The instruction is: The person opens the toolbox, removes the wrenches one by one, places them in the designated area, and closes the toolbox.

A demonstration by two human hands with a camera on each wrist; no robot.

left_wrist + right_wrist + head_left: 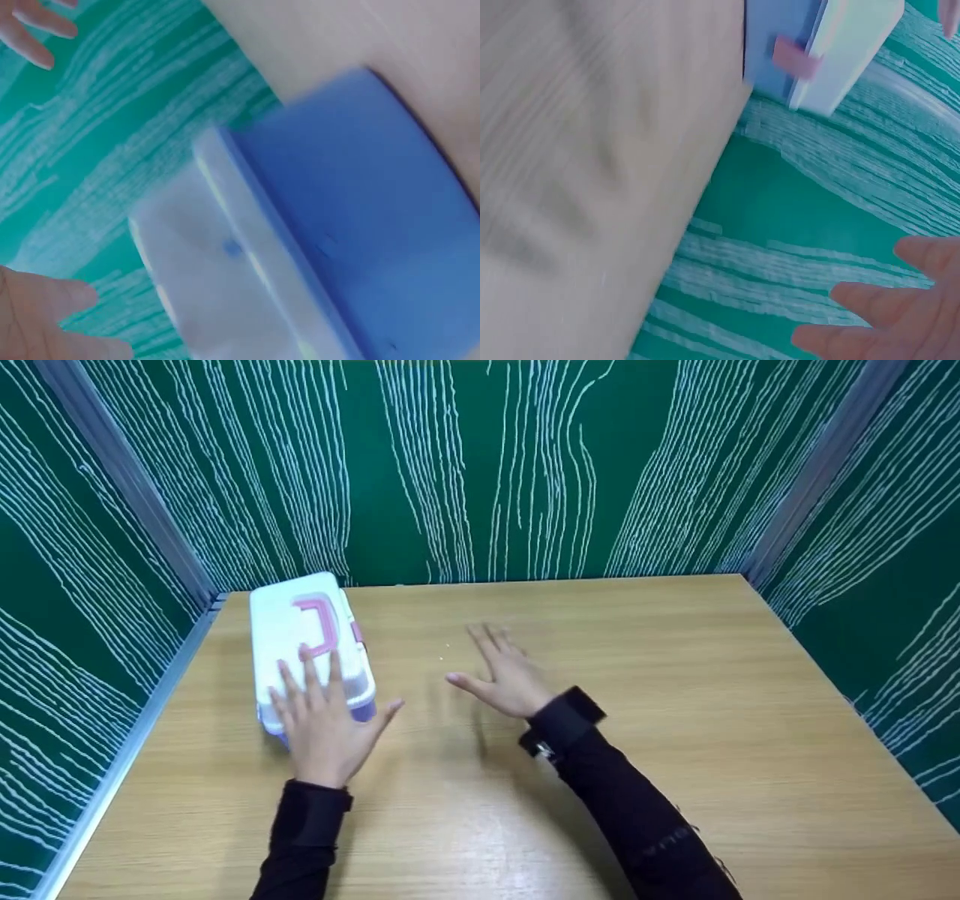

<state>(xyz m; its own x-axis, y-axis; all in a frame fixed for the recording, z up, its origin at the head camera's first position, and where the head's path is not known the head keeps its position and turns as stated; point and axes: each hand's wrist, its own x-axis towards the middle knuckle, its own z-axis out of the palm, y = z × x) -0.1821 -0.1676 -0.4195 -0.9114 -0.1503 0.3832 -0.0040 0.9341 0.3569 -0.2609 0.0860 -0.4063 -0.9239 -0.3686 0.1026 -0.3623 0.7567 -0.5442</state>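
Note:
A plastic storage box with a white lid [289, 619], a pink handle [327, 626] and a blue body [360, 202] stands at the left of the table. My left hand [322, 727], fingers spread, is over the near end of the lid in the head view; whether it touches cannot be told. In the left wrist view its fingers show apart from the box. To the right of the box my right hand [510, 679] hovers above the table with straight fingers and holds nothing. A pink latch [796, 58] shows on the box's side in the right wrist view.
The wooden table [645, 675] is bounded by green walls [645, 457] with white wavy lines at the back and sides. A grey metal rail [127, 742] runs along the left edge. Tiny white specks [442, 658] lie near the table's middle.

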